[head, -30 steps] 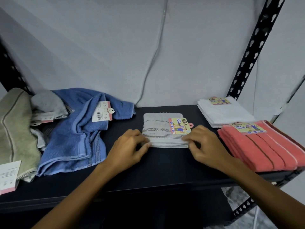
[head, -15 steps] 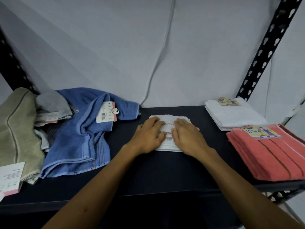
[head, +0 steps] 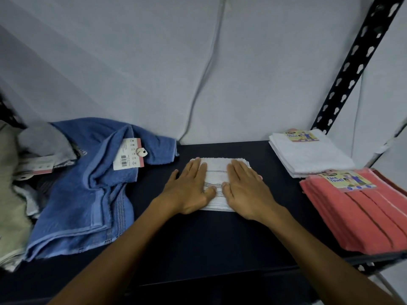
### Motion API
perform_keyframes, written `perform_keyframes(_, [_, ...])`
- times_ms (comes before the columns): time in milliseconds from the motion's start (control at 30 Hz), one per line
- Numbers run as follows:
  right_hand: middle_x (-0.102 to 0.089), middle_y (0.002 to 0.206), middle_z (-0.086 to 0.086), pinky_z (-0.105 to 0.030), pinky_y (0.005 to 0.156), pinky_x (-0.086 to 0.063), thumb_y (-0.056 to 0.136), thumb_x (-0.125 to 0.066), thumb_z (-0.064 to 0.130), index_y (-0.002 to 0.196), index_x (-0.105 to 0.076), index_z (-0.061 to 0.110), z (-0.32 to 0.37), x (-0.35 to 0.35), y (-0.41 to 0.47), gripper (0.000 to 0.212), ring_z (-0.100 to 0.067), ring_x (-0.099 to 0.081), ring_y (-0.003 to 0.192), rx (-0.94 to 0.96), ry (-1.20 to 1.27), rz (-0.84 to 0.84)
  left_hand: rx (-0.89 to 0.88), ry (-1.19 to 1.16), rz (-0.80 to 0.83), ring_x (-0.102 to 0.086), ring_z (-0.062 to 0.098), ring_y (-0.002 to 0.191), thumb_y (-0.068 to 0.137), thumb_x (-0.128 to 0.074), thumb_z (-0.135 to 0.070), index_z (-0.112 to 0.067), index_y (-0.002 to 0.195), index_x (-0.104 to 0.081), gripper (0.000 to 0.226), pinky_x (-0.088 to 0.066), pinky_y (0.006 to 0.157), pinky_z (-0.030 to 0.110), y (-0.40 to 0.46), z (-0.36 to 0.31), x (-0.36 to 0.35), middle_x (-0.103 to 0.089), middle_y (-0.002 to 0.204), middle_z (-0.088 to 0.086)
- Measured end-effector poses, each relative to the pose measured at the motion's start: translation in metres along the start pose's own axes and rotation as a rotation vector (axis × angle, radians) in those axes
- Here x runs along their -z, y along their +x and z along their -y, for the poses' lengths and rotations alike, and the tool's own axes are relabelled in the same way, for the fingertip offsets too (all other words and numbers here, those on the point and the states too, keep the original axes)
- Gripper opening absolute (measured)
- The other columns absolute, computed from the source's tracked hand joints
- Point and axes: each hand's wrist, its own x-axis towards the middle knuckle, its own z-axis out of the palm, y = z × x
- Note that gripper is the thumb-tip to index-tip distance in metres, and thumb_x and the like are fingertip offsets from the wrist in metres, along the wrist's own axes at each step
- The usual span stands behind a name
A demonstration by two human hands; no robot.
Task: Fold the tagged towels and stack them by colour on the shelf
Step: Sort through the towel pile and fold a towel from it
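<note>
Bare shelf (head: 198, 243) lies open at 6 o'clock; blue towel (head: 88, 194) blocks 9, white stack (head: 308, 155) and coral stack (head: 361, 214) block 3.

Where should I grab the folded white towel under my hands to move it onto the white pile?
Probably by its two short side edges, one hand from each side. The folded white towel lies flat, both hands pressing it; pinching all layers keeps the fold.

The left hand (head: 189, 190) and right hand (head: 244, 190) covered both sides of the folded white towel (head: 217, 179), hiding any tag. At the frame's left edge, the olive towel (head: 11, 194) was cut off and blurred. The blue towel's tag (head: 128, 155) print was too small to read.
</note>
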Motion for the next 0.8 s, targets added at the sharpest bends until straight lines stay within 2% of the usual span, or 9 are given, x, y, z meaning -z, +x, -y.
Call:
perform_keyframes(167, [0.005,0.165,-0.005,-0.034,0.119,0.002,0.105,-0.019,0.04,0.157,-0.004,0.01,0.002,0.005,-0.002,0.062,-0.016,0.007,0.151,-0.006,0.026,0.032,-0.009,-0.03,0.002,0.018,0.012,0.149,0.098,-0.026,-0.058,-0.019,0.157,0.007,0.078,0.0,0.122,0.048,0.0,0.0,0.002,0.02,0.163,-0.001])
perform_keyframes(267, [0.006,0.165,-0.003,-0.033,0.119,0.003,0.105,-0.018,0.04,0.157,-0.004,0.012,0.001,0.008,-0.002,0.061,-0.015,0.008,0.151,0.014,0.029,0.049,-0.02,-0.065,-0.042,-0.004,0.014,0.15,0.097,-0.037,-0.058,-0.022,0.153,-0.021,0.069,-0.013,0.118,0.051,0.004,0.003,0.015,-0.005,0.164,-0.003])
perform_keyframes(333, [0.006,0.165,-0.002,-0.034,0.119,0.002,0.105,-0.019,0.04,0.157,-0.004,0.013,-0.003,0.01,-0.001,0.06,-0.014,0.008,0.15,0.049,0.031,0.058,-0.026,-0.127,-0.126,-0.027,0.019,0.139,0.098,-0.04,-0.052,-0.028,0.13,-0.045,0.04,-0.025,0.108,0.052,0.007,0.007,0.021,-0.037,0.148,-0.006])
perform_keyframes(367, [0.006,0.165,0.0,-0.036,0.12,0.002,0.105,-0.019,0.04,0.157,-0.004,0.014,-0.006,0.01,0.0,0.06,-0.013,0.008,0.15,0.075,0.032,0.076,-0.029,-0.16,-0.178,-0.034,0.02,0.131,0.098,-0.041,-0.048,-0.031,0.115,-0.048,0.025,-0.029,0.103,0.05,0.008,0.011,0.021,-0.047,0.136,-0.008])
perform_keyframes(467, [0.001,0.165,0.003,-0.045,0.123,-0.006,0.105,-0.026,0.042,0.157,-0.01,0.018,-0.017,0.014,0.003,0.06,-0.011,0.004,0.151,0.172,0.07,0.088,-0.011,-0.271,-0.315,-0.047,0.02,0.111,0.096,-0.046,-0.033,-0.032,0.097,-0.053,0.007,-0.041,0.09,0.045,0.007,0.019,0.012,-0.06,0.111,-0.005])
perform_keyframes(533, [-0.01,0.164,-0.003,-0.045,0.121,-0.014,0.102,-0.039,0.041,0.154,-0.025,0.018,-0.021,0.015,0.005,0.058,-0.017,-0.004,0.151,0.189,0.098,-0.031,0.02,-0.379,-0.402,-0.058,0.02,0.095,0.091,-0.055,-0.028,-0.03,0.093,-0.059,0.005,-0.049,0.078,0.039,0.001,0.02,0.007,-0.063,0.094,-0.004])
perform_keyframes(600, [-0.031,0.154,-0.014,-0.048,0.111,-0.031,0.094,-0.055,0.044,0.147,-0.04,0.015,-0.019,0.017,0.004,0.062,-0.031,-0.026,0.144,0.09,0.03,-0.243,0.102,-0.461,-0.459,-0.06,0.019,0.087,0.088,-0.064,-0.028,-0.025,0.099,-0.062,0.011,-0.044,0.071,0.03,-0.008,0.017,0.006,-0.059,0.089,-0.005])
perform_keyframes(700, [-0.052,0.122,-0.017,-0.044,0.084,-0.047,0.086,-0.067,0.046,0.135,-0.051,0.011,-0.006,0.023,-0.007,0.062,-0.035,-0.052,0.109,-0.099,0.015,-0.486,0.287,-0.481,-0.528,-0.056,0.016,0.09,0.084,-0.07,-0.04,-0.024,0.107,-0.059,0.03,-0.042,0.075,0.029,-0.026,0.01,0.003,-0.058,0.093,-0.008])
perform_keyframes(800, [-0.05,0.115,-0.011,-0.036,0.073,-0.045,0.093,-0.056,0.047,0.132,-0.051,0.017,0.001,0.021,-0.029,0.049,-0.03,-0.054,0.102,-0.241,0.154,-0.433,0.347,-0.447,-0.545,-0.056,0.019,0.09,0.082,-0.068,-0.048,-0.027,0.103,-0.055,0.032,-0.04,0.074,0.031,-0.042,0.0,-0.004,-0.059,0.092,-0.008])
